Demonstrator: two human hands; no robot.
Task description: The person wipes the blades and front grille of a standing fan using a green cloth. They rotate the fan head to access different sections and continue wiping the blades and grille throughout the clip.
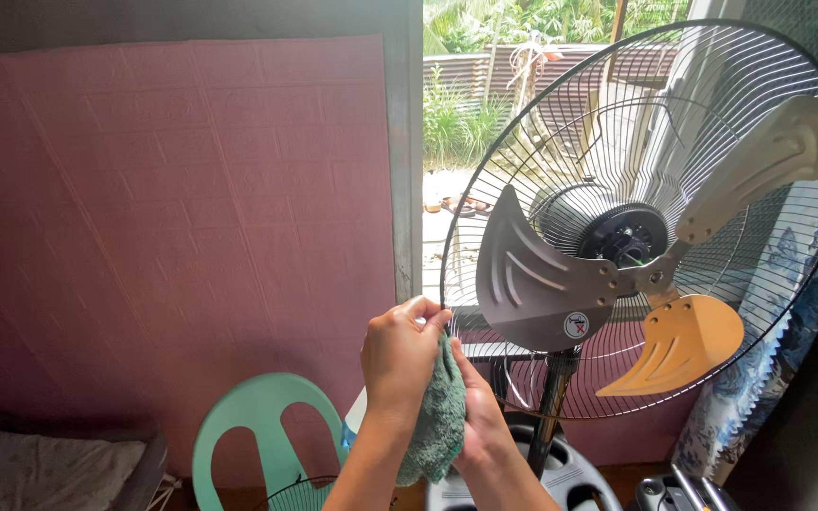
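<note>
Head view. The left hand (401,352) and the right hand (478,416) press palm to palm around a green cloth (435,426), both closed on it, at the lower rim of a pedestal fan's rear wire guard (523,132). The left thumb and forefinger also pinch at the guard's rim, at about 8 o'clock on the ring. The front guard is absent, leaving the three blades bare.

The cloth looks soft, limp and light; it hangs in folds below the palms, its long axis running roughly 12 to 6 o'clock. It should conform to thin wire and needs no careful grip.

The guard is a thin wire cage, likely springy and easily bent; it is best steadied at its thick outer ring, not at the fine spokes. The fan faces the viewer, turned slightly toward 7 o'clock; its axle points out of the picture and its pole (553,402) stands upright.

The blades radiate from the hub (629,237): a dark blade (532,289) toward 8 o'clock, a pale blade (759,166) toward 2 o'clock, an orange-lit blade (679,345) toward 5 o'clock. They appear to be thin, stiff metal with edges worth avoiding.

Behind stand a pink wall panel (172,208), and a green plastic chair (262,426) at 7 o'clock.
</note>
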